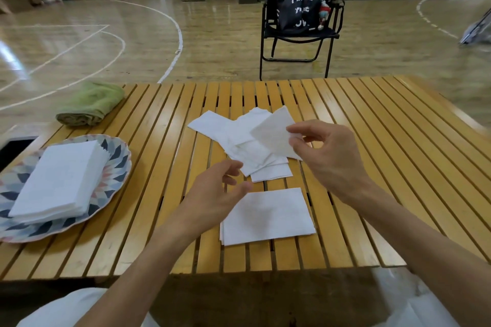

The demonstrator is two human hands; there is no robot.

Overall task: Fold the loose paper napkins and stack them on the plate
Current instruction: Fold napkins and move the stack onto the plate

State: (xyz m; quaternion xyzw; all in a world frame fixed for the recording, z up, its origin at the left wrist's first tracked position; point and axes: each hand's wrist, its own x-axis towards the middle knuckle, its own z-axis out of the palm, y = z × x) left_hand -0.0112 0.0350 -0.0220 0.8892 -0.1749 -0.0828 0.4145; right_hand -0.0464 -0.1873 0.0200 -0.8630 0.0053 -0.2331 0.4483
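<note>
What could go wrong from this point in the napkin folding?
The right hand pinches only a corner of the lifted napkin, so it may tear or slip. The left hand hovers above the loose pile and could scatter it. The stack already overhangs the plate rim and may slide.

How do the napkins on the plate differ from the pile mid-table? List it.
1. The plate stack is squared up, edges aligned; the mid-table pile is fanned out, sheets overlapping at odd angles.
2. The stack rests on the patterned plate; the pile lies on the bare slatted table.
3. No hand touches the stack; the right hand pinches a napkin above the pile.
Both are plain white paper napkins.
</note>
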